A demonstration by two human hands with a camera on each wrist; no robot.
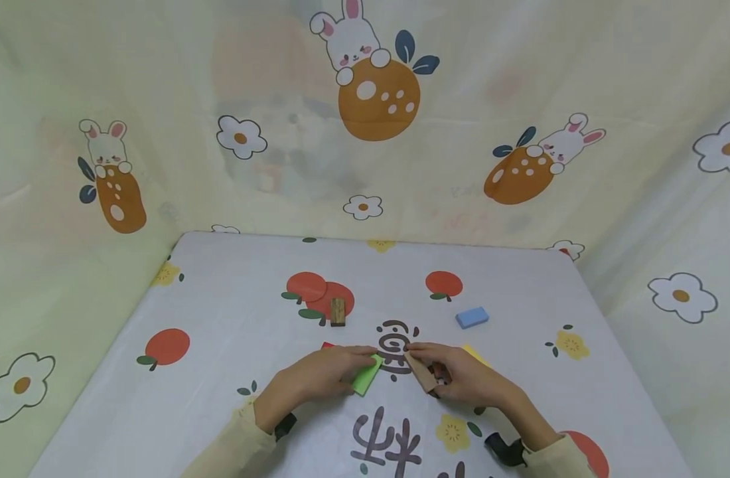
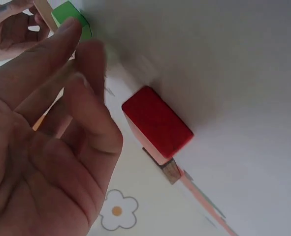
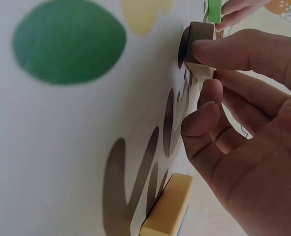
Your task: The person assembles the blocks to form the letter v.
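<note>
White fruit-print tabletop [image 1: 221,305], rabbit-print curtain [image 1: 281,192]; hands [image 1: 329,373] [image 1: 475,377] pinch green block [image 1: 367,377] left, tan block [image 1: 420,373] right.

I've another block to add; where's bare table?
Bare: table left of the red block and right of the blue block. Crowded: the middle, where the left hand holds a green block, the right hand a tan block.

Red block [image 2: 157,122] looks matt and smooth, painted wood or foam, honestly can't tell. Green block [image 1: 367,377], tan block [image 1: 421,374] and yellow block [image 3: 167,206] are pretty matt too. Brown block [image 1: 338,311] has streaky wood grain. Table cover [image 1: 233,299] looks smooth, backdrop [image 1: 293,219] creased with a soft sheen, sleeves [image 1: 236,445] matt cloth.
</note>
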